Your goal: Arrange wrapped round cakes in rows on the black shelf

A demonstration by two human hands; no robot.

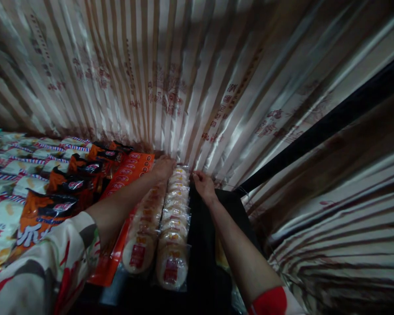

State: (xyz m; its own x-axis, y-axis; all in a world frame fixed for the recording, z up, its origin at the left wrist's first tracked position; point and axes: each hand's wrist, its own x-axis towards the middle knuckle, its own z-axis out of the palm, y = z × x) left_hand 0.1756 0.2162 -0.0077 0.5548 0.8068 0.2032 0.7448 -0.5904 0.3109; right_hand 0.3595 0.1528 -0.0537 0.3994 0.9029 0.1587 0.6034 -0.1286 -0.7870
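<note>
My left hand [162, 168] reaches to the far end of two long clear packs of round cakes [170, 227] that lie side by side on a dark shelf. Its fingers curl over the far end of the left pack [141, 245]. My right hand [203, 183] is at the far end of the right pack [174, 258], fingers pinched together near the striped wall; what they hold is hidden.
Orange snack bags [68, 183] and a flat orange pack [128, 173] lie left of the cakes. White and blue striped bags [16, 166] fill the far left. A shiny striped sheet [184, 78] forms the back wall. A dark beam [315, 131] slants on the right.
</note>
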